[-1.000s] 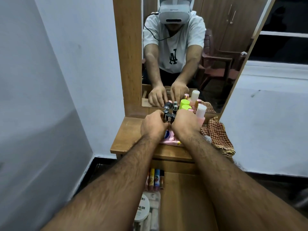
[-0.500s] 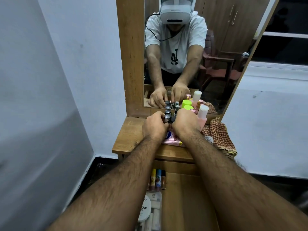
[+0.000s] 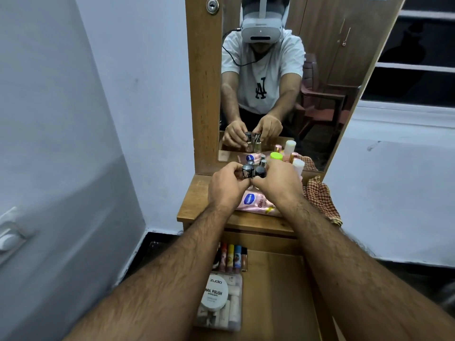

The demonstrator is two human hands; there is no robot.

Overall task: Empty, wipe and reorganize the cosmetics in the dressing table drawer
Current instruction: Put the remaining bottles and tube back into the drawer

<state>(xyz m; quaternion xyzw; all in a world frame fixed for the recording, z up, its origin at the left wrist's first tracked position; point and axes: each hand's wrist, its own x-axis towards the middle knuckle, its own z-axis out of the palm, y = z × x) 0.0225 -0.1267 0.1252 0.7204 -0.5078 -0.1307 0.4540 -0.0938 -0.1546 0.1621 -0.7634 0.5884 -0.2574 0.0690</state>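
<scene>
Both hands lifting small bottles above the tabletop
Left hand [image 3: 225, 188] and right hand [image 3: 275, 184] each grip dark-capped nail polish bottles [image 3: 253, 171] above the tabletop [image 3: 194, 203] near its back edge, over a pink lotion tube [image 3: 256, 201].

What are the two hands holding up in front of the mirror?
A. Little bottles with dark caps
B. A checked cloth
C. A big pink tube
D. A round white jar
A: the left hand and right hand together grip the small dark-capped bottles above the tabletop.
</scene>
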